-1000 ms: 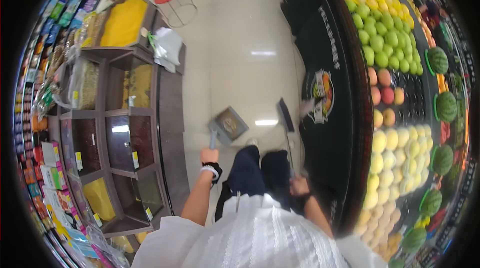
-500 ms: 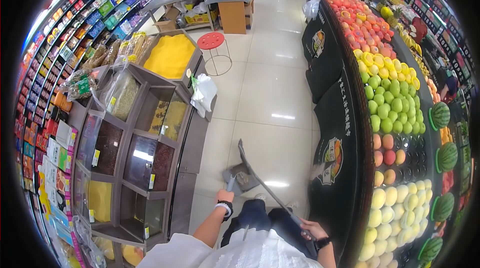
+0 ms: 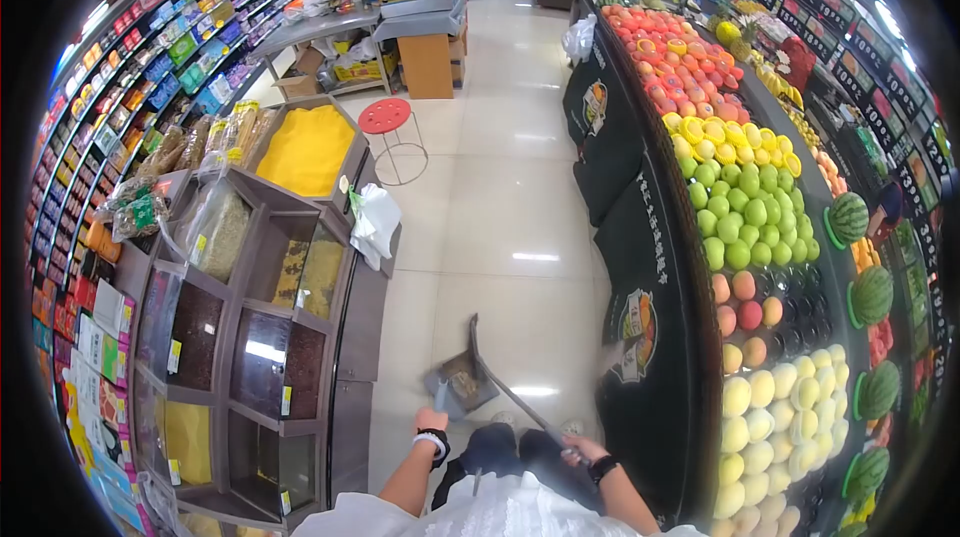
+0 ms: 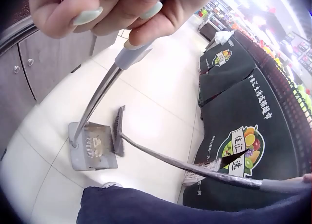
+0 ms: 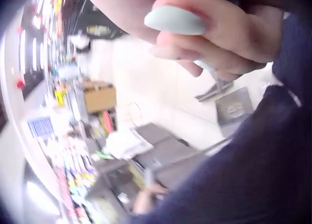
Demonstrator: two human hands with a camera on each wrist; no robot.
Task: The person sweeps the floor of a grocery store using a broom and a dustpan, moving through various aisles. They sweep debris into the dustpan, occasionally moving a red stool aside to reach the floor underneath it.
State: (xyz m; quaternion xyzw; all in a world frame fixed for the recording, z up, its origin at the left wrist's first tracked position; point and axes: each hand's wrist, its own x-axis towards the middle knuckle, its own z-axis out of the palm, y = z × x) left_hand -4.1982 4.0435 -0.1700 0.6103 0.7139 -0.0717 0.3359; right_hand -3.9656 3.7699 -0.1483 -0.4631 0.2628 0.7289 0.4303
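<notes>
My left hand [image 3: 431, 420] grips the grip of a long-handled grey dustpan [image 4: 78, 161], whose metal shaft slants down to the pan. Inside the pan lies some light brownish debris [image 4: 96, 148]. In the right hand [image 3: 578, 451] is a broom [image 4: 204, 173], its handle slanting toward the left. The dark broom head [image 4: 118, 131] stands at the dustpan's open edge and overlaps it in the left wrist view. Curled fingers with pale nails [image 5: 209, 31] fill the top of the right wrist view, which hides most of the broom handle.
Bulk-food bins [image 3: 235, 307] line the aisle on the left, with a white plastic bag [image 3: 375, 224] at their corner. A fruit stand [image 3: 650, 267] with dark cloth sides runs along the right. Ahead are a red stool [image 3: 385, 117] and a counter [image 3: 425, 47] on the tiled floor [image 3: 480, 207].
The head view has tilted up, showing more aisle. The broom has swung from the right side over to the dustpan at the left. Both hands keep their hold.
</notes>
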